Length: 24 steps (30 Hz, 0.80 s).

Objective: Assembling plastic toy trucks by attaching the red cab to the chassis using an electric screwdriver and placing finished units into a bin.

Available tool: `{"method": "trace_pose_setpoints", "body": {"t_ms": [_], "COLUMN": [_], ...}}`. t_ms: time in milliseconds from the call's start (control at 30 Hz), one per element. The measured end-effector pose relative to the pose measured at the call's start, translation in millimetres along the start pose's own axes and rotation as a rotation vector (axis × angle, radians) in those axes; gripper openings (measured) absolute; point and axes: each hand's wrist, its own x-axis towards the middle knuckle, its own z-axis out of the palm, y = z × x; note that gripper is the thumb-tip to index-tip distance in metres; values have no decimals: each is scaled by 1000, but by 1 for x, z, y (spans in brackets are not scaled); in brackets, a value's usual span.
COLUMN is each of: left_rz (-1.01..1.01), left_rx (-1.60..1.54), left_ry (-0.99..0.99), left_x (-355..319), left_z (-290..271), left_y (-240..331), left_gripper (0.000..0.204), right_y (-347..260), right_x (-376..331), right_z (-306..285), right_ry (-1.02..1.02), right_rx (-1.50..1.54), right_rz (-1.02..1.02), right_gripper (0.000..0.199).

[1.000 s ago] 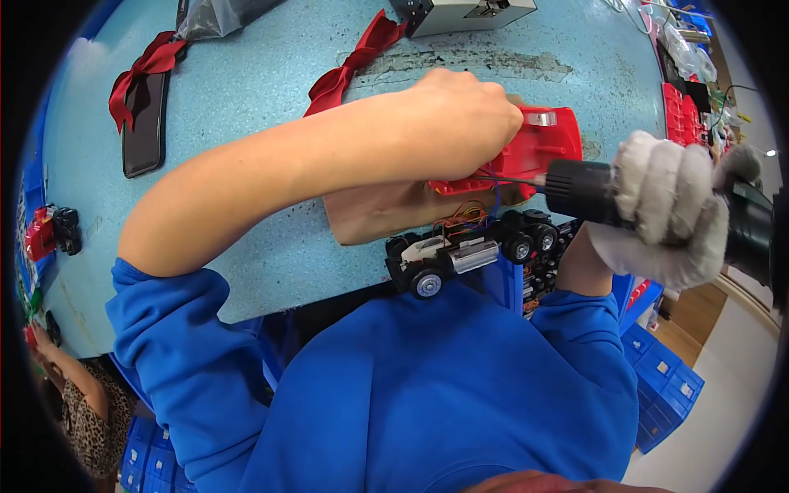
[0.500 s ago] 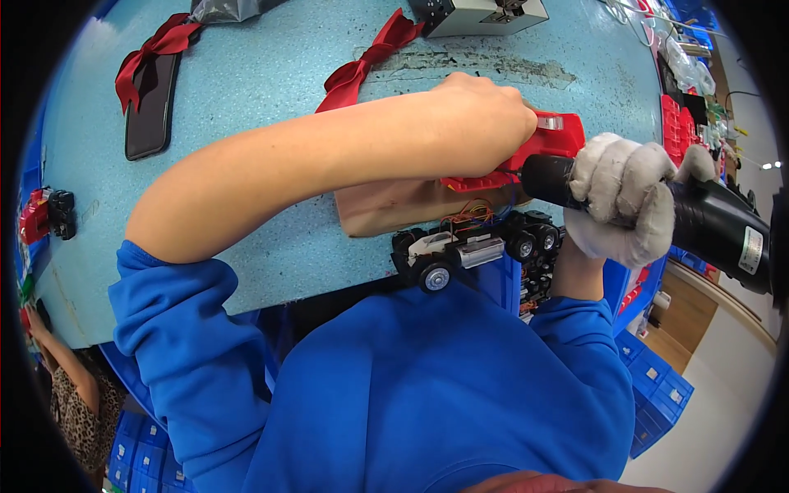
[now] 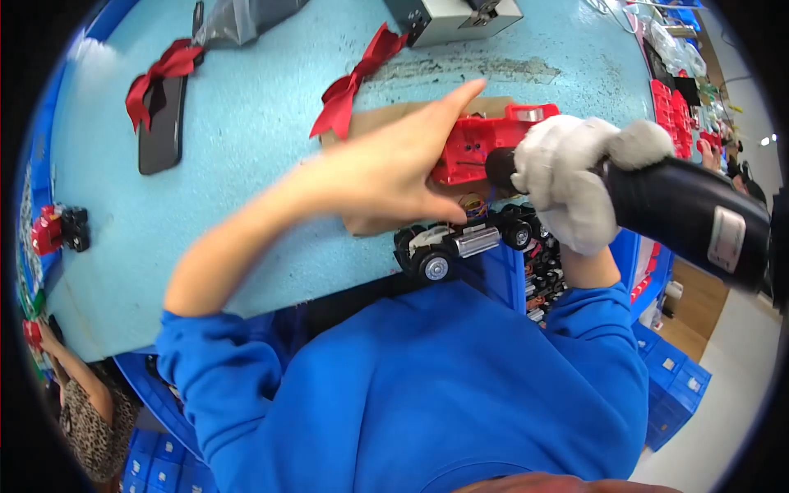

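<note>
"What have you got in your hands?"

"From the left: my bare left hand is spread wide, thumb well apart from the fingers, at the left end of a red plastic shell. I see nothing gripped in it; it's blurred, so I can't fairly say whether it touches the shell. My gloved right hand is wrapped round a black power driver, whose nose points left over the shell."

"Which step is that?"

"Screw work on the shell, I'd judge. The next move calls for steady left fingers on the shell and the driver lined up with a screw hole."

"And how do the pieces lie?"

"The black truck chassis is by the near edge of the table, long axis left to right, its right end slightly farther from me. The paired wheels are at the right, so I take it to face left. The shell lies just beyond, on a brown pad, its long axis slanting from near left to far right. Which end is its front, I can't tell."
</note>
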Motion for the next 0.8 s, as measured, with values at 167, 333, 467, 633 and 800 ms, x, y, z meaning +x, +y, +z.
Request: {"method": "trace_pose_setpoints", "body": {"t_ms": [167,333,467,633,800], "left_rz": [-93,-133,-124,-145,-78], "left_rx": [164,262,227,254,247], "left_ry": [467,407,411,441,459], "left_x": [-29,-26,-24,-33,-18], "left_z": [41,38,38,34,39], "left_y": [-13,-6,-7,-11,-5], "left_gripper": [91,84,79,77,73], "right_y": [-20,24,53,52,-21], "right_x": [57,134,161,135,59], "right_z": [-52,-86,-76,-47,-59], "right_ry": [-120,470,388,394,-31], "right_rx": [243,318,83,36,562], "right_rz": [20,-236,-187,42,-36], "right_gripper": [25,23,22,19,24]}}
